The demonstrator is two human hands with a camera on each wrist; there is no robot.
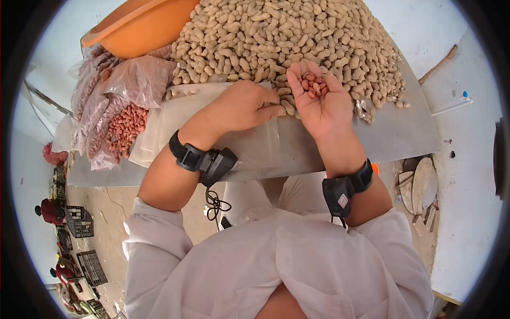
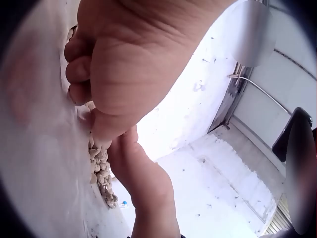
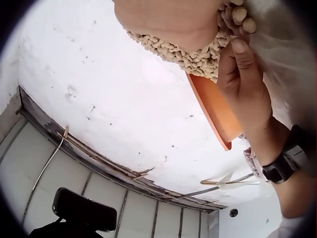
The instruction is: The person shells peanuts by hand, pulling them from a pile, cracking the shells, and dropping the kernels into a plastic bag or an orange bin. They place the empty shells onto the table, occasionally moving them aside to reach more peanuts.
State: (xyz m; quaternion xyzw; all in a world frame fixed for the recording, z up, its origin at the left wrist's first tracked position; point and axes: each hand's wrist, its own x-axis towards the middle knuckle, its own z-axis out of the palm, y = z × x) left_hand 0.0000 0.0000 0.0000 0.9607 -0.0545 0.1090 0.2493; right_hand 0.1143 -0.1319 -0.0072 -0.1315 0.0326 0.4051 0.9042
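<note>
Cups a few red kernels in the right hand, palm up, with fingers partly opened and bent upward around them. Holds the left hand just beside, back upward, with fingers curled in and the thumb stretched toward their tips, over the near edge of a heap of unshelled peanuts. Cannot tell from any view about anything gripped between that thumb and those fingers. Rests neither palm on the bare metal of the grey tabletop. Wears a black strapped device on each wrist and a pale shirt. Has thin, clear plastic sheets lying flat under the left forearm, and broken shell pieces near the right wrist, at the edge of the heap. Farther left, beyond the sheets, shows filled plastic bags, with more loose kernels at a bag's opening. Above those bags, next to the heap, shows a tilted orange basin. Down on the floor at far left, shows dark crates.
</note>
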